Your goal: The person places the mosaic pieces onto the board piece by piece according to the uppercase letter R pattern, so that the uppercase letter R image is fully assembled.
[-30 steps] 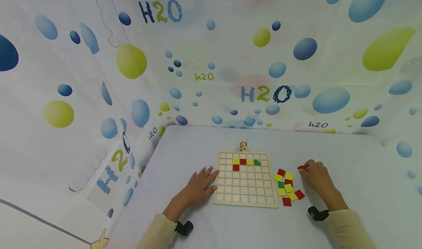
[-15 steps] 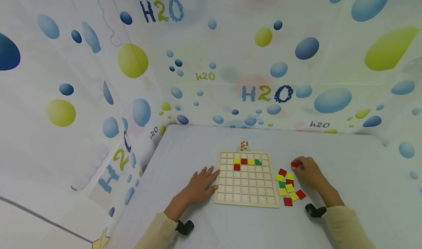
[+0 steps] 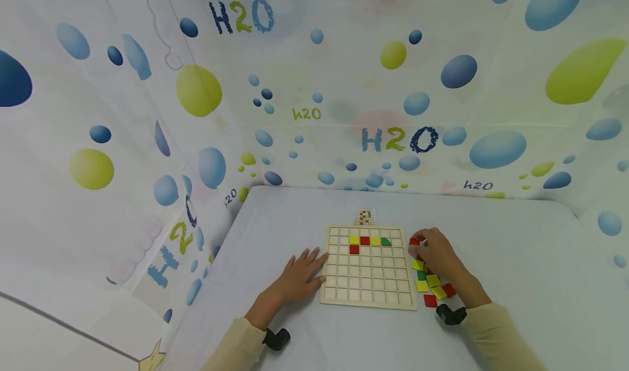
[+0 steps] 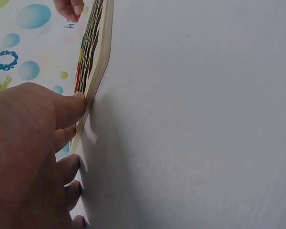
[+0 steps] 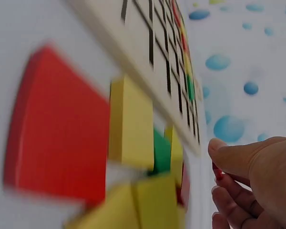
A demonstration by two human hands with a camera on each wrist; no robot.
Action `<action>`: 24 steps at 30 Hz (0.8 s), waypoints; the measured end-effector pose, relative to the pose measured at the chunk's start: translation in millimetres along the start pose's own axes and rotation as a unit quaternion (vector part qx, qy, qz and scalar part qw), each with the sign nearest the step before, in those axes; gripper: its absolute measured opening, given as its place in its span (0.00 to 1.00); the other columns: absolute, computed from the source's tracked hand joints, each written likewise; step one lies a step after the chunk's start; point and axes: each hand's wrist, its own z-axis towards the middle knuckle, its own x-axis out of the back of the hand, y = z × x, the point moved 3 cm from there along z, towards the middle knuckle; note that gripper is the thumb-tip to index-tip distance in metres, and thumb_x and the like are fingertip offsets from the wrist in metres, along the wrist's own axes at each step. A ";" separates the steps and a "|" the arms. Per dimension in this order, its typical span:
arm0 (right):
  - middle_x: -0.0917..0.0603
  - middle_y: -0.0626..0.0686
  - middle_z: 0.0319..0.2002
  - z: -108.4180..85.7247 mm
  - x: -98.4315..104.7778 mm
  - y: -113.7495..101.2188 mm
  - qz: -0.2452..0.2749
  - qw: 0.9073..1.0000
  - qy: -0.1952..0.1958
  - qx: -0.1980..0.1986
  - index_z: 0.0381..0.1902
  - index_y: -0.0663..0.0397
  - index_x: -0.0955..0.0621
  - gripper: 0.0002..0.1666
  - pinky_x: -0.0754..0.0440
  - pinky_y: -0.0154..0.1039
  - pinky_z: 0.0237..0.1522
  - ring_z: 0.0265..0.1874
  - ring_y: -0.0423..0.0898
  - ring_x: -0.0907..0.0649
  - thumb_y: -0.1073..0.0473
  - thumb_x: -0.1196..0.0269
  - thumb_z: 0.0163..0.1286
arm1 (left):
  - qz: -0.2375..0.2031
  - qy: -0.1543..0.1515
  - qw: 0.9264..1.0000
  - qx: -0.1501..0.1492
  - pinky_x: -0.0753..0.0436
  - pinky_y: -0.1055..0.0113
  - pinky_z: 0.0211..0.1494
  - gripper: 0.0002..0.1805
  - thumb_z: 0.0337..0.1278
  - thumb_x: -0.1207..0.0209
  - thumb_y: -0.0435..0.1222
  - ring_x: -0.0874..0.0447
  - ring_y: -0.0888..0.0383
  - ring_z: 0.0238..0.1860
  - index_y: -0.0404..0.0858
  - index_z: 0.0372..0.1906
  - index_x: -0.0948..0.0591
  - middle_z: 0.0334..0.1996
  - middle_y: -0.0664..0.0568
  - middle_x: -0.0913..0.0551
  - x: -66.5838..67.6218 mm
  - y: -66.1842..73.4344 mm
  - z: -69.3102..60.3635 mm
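A wooden grid board point(image 3: 366, 300) lies on the table, holding yellow, red and green pieces in its upper rows. My left hand point(image 3: 297, 278), fingers spread, touches the board's left edge; in the left wrist view the thumb of that hand point(image 4: 28, 143) rests against the rim. My right hand point(image 3: 439, 253) pinches a red tile point(image 3: 415, 241) just off the board's upper right edge. In the right wrist view the hand point(image 5: 262, 181) grips the tile point(image 5: 217, 171) between thumb and fingers, mostly covered. Under the right hand lie loose tiles, among them a yellow one point(image 3: 422, 286).
A small patterned card point(image 3: 365, 216) lies just behind the board. Loose red, yellow and green tiles, including a red one point(image 3: 429, 301), are scattered along the board's right side. A bubble-patterned sheet point(image 3: 344, 87) stands behind the white table point(image 3: 290, 212).
My right hand has moved left with the red tile, from right of the loose tiles to near the board's upper right edge. My left hand has stayed on the left edge.
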 end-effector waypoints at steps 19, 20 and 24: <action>0.19 0.55 0.44 -8.7 -32.8 -51.7 -0.081 0.992 -0.024 0.094 0.46 0.54 0.16 0.10 0.25 0.50 0.46 0.39 0.50 0.25 0.57 0.29 0.72 | 0.004 -0.003 1.000 0.008 0.50 0.32 0.82 0.34 0.80 0.47 0.49 0.51 0.38 0.85 0.49 0.84 0.38 0.84 0.45 0.43 -0.3 2.0 -0.7; 0.19 0.54 0.44 -8.3 -33.5 -51.5 -0.084 0.991 -0.021 0.098 0.46 0.53 0.16 0.10 0.25 0.50 0.46 0.40 0.50 0.25 0.56 0.28 0.72 | 0.005 -0.003 1.000 0.007 0.50 0.32 0.82 0.34 0.80 0.47 0.49 0.51 0.38 0.85 0.48 0.84 0.38 0.84 0.44 0.43 -0.4 1.6 -0.7; 0.19 0.55 0.44 -7.4 -37.2 -50.9 -0.081 0.990 -0.010 0.112 0.46 0.54 0.16 0.10 0.24 0.50 0.47 0.41 0.50 0.24 0.57 0.28 0.72 | 0.007 -0.004 1.000 0.005 0.50 0.33 0.82 0.34 0.80 0.47 0.49 0.51 0.38 0.85 0.49 0.84 0.38 0.84 0.45 0.43 -0.7 0.7 -0.8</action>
